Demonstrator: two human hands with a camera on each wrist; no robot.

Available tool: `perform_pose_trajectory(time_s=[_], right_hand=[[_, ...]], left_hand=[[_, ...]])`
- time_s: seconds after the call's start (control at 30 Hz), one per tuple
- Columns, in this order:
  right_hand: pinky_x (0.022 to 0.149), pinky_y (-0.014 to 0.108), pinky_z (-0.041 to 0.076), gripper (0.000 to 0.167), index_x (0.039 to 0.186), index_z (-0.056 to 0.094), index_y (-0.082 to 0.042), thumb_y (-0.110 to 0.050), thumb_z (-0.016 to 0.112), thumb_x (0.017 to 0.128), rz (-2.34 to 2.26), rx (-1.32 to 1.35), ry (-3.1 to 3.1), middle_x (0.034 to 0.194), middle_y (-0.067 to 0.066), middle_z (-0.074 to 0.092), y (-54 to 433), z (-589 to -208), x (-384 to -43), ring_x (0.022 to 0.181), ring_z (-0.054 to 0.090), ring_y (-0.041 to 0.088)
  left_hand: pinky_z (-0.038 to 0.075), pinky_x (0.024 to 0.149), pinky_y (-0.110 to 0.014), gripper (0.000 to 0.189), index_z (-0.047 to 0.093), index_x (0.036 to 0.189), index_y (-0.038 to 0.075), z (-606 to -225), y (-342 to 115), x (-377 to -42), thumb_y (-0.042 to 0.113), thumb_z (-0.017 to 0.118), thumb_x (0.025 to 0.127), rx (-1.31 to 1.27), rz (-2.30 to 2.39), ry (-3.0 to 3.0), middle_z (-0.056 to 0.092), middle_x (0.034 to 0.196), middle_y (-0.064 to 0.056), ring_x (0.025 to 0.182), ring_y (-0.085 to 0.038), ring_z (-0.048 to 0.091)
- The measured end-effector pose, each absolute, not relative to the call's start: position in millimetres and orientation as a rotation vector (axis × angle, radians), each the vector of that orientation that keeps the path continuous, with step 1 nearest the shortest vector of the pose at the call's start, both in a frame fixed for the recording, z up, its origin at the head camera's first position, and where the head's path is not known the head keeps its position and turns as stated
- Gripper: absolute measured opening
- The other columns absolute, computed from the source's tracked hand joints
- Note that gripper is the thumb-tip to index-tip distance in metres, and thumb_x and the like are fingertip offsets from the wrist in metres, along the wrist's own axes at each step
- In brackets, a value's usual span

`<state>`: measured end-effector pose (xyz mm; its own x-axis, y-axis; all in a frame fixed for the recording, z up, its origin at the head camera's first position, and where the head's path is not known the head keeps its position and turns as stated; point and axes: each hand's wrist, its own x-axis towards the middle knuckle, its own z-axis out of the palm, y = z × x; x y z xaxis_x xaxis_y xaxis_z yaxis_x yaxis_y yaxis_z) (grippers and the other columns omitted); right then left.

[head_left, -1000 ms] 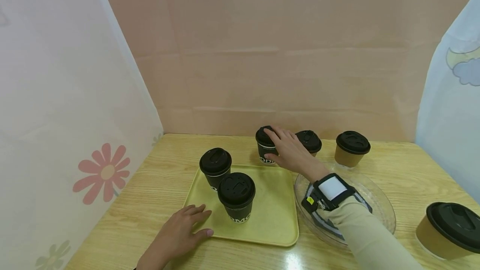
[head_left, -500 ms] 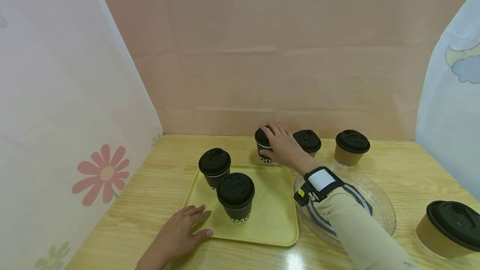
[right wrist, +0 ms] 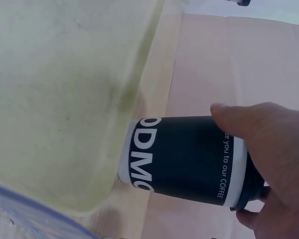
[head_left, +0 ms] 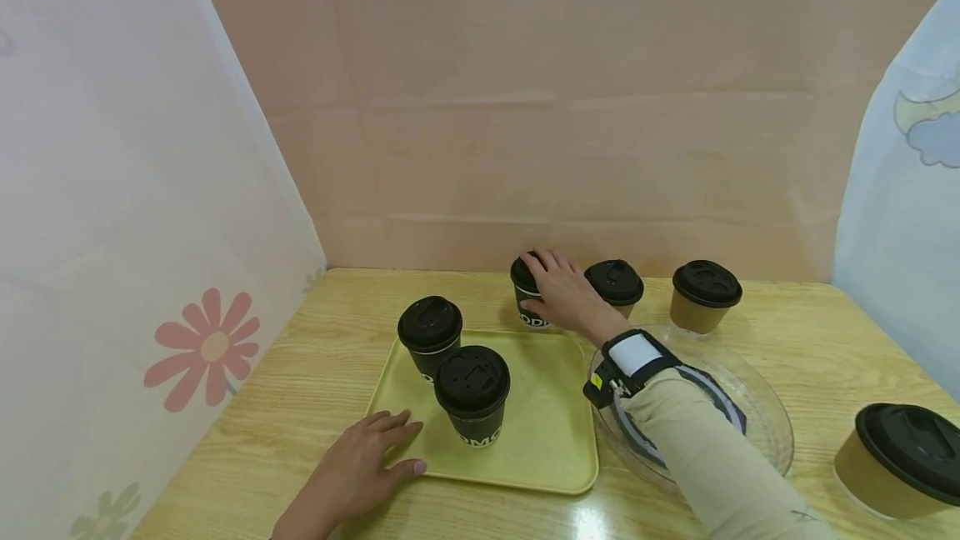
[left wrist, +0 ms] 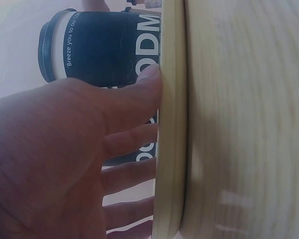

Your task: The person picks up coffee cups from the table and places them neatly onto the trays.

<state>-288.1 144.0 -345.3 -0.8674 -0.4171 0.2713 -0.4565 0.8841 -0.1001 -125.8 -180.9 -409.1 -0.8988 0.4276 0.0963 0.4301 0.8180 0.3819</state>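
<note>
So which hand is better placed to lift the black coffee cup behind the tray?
Likely the right hand: it grips the black coffee cup near its lid, while the left hand rests at the yellow tray, farther away.

Backdrop [head_left: 570,107], pinkish tan, upright behind the table, creased in horizontal and vertical lines; left sheet [head_left: 120,165], whitish, slanting along the table's side, printed with a pink flower [head_left: 214,347] and, lower down, a faint greenish one; right sheet [head_left: 900,240], pale blue-white, printed with a yellowish moon [head_left: 910,113] and blue cloud [head_left: 937,140]; table [head_left: 300,365], light wood grain; bright glare [head_left: 588,522] on its near part.
</note>
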Motion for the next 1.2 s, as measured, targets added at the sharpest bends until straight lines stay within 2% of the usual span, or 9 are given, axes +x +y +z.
perform_pose_trajectory(time_s=[0.43,0.9,1.2], right_hand=[[0.108,0.059,0.038,0.07,0.146,0.039,-0.006,-0.027,0.072,0.089,0.227,0.666,-2.762,0.148,0.02,0.039,143.7,-347.2,-288.5,0.135,0.039,0.039],[0.108,0.06,0.038,0.069,0.146,0.038,-0.007,-0.027,0.071,0.09,0.245,0.638,-2.778,0.149,0.02,0.038,141.2,-348.3,-290.8,0.137,0.036,0.039],[0.106,0.063,0.038,0.067,0.146,0.039,-0.008,-0.027,0.07,0.09,0.281,0.624,-2.803,0.149,0.024,0.036,141.3,-348.3,-289.9,0.137,0.035,0.044]], left_hand=[[0.044,0.101,-0.06,0.054,0.068,0.124,0.015,-409.8,-181.1,-126.4,0.052,0.066,0.085,-0.702,-0.625,-2.983,0.062,0.134,-0.012,0.125,-0.041,0.054],[0.044,0.1,-0.06,0.054,0.068,0.123,0.014,-408.1,-182.0,-125.2,0.052,0.066,0.086,-0.712,-0.63,-2.978,0.062,0.133,-0.013,0.124,-0.042,0.054],[0.043,0.101,-0.06,0.055,0.067,0.124,0.014,-409.5,-181.7,-126.5,0.052,0.066,0.085,-0.697,-0.625,-2.992,0.061,0.134,-0.012,0.126,-0.041,0.053]])
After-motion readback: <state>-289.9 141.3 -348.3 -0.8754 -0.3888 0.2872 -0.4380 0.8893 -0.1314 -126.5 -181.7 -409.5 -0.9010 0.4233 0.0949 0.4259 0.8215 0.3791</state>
